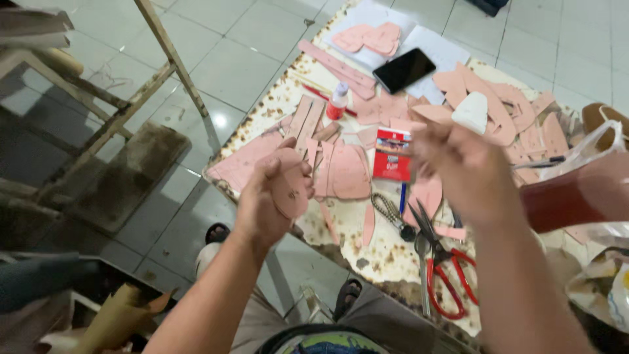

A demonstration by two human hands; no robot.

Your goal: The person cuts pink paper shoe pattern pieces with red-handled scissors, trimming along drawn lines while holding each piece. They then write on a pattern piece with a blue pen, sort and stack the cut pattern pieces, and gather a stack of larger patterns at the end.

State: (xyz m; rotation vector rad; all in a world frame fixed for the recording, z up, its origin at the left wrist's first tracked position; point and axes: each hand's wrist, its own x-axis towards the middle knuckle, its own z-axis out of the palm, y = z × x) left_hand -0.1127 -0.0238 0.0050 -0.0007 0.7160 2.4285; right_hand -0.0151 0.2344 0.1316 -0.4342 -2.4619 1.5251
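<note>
From over the person's head, both arms reach out above a worn, rust-stained table [367, 255] set on a pale tiled floor. The left hand [265, 196] is curled around a rounded pink leather piece [293, 187], fingers closed over its upper edge so the piece hangs in front of the palm, held up off the table. The right hand [458, 172] is raised to about the same height, blurred, with fingers bunched together; I cannot tell whether it grips anything.

Under and between the hands the tabletop is crowded. Flat pink cut-outs [344, 172] lie just beyond the left hand, with long pink strips [337, 63] further back. A small glue bottle with a red base [338, 101] stands among them, and a black phone [404, 70] rests on white paper sheets [432, 42] near the far edge. A red and white packet [392, 154] lies between the two hands. A white wedge-shaped block [472, 113] sits on more pink pieces behind the right hand. Nearer the person, red-handled scissors [445, 262] lie beside a metal chain [390, 211] and a blue pen [402, 196]. A clear plastic bag [590, 183] bulges at the right edge, partly hidden by the right forearm. A wooden frame [131, 108] stands on the floor to the left.
</note>
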